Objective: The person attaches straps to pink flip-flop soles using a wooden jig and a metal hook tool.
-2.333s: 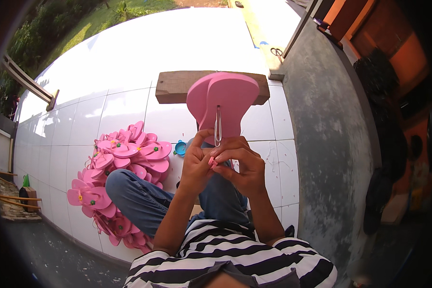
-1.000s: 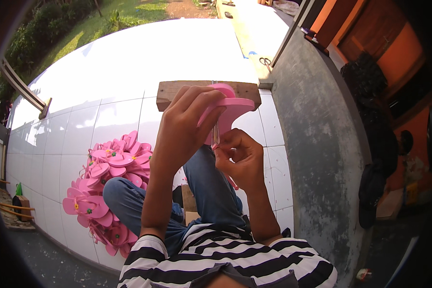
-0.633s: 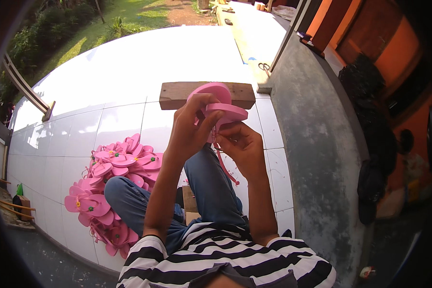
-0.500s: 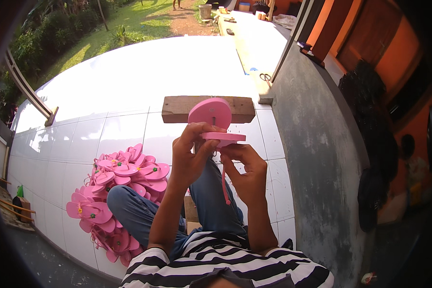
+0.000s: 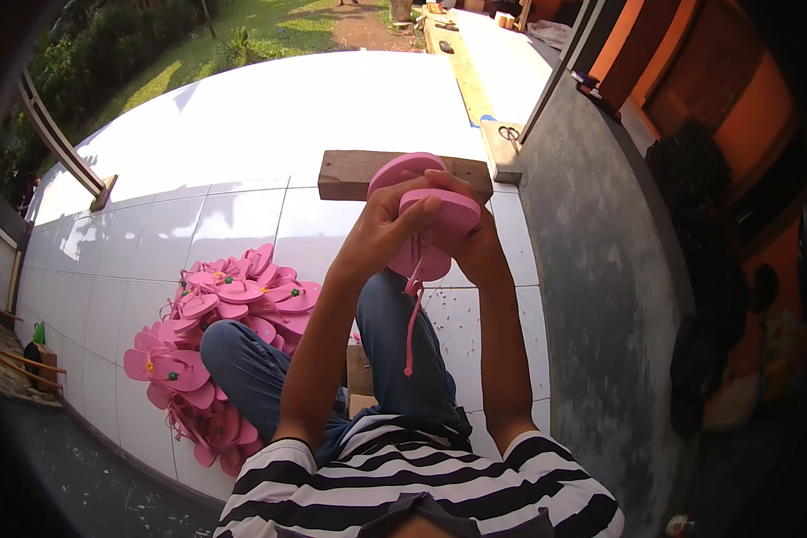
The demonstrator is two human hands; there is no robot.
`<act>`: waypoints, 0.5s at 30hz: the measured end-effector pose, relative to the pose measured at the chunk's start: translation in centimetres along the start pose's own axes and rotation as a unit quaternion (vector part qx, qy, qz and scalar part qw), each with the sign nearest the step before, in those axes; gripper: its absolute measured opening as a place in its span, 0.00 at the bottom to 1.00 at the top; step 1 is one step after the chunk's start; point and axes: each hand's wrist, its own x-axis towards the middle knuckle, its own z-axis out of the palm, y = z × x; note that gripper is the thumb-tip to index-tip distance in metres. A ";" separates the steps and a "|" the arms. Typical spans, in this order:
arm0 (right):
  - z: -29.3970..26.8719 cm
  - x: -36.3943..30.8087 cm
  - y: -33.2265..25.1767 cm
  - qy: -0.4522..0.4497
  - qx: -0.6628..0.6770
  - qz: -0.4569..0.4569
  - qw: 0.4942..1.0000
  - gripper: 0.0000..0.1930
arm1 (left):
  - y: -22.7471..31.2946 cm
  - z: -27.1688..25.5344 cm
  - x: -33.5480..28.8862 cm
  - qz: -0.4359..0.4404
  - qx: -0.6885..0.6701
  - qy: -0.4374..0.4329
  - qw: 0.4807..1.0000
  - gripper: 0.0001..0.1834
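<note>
My left hand (image 5: pixel 375 231) is closed around a pink foam flip-flop (image 5: pixel 455 213), its thumb lying along the near rounded end. From the other side my right hand (image 5: pixel 480 240) wraps the same flip-flop, its fingers reaching over behind that end. Another rounded pink end (image 5: pixel 403 167) rises farther back, before the wooden block; whether it belongs to the same sole, I cannot tell. A thin pink strap (image 5: pixel 411 341) dangles below the hands, over my jeans. The palms and most fingertips of the right hand are hidden.
A wooden block (image 5: pixel 342 176) lies on the white tiles (image 5: pixel 242 211) ahead. Pink flip-flops (image 5: pixel 229 287) are heaped left of my knee. Scissors (image 5: pixel 508 134) rest on the ledge by the grey wall (image 5: pixel 592 269). Small pink scraps dot the tiles at right.
Both hands have risen slightly, and the right hand has moved from under the flip-flop up around its side. The near end has tilted, now showing its flat face. The view has shifted a little.
</note>
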 end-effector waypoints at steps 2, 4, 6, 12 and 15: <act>0.3 0.6 -0.2 0.000 0.036 -0.002 0.999 0.27 | -0.6 0.1 -0.1 -0.020 -0.001 0.004 1.000 0.21; 0.9 0.3 -1.0 0.021 0.003 0.004 1.000 0.24 | -0.6 0.4 -0.8 -0.028 0.009 0.036 0.999 0.21; 1.7 -0.4 -0.5 0.070 0.017 0.006 0.997 0.21 | -0.9 1.4 -1.3 -0.022 -0.013 0.085 0.996 0.21; 3.1 -1.6 -1.0 0.135 0.027 0.037 0.990 0.16 | -0.8 3.2 -2.4 -0.007 -0.037 0.145 0.989 0.21; 3.8 -2.7 -0.9 0.166 0.005 0.046 0.985 0.13 | -1.0 3.9 -4.0 -0.015 -0.043 0.158 0.986 0.21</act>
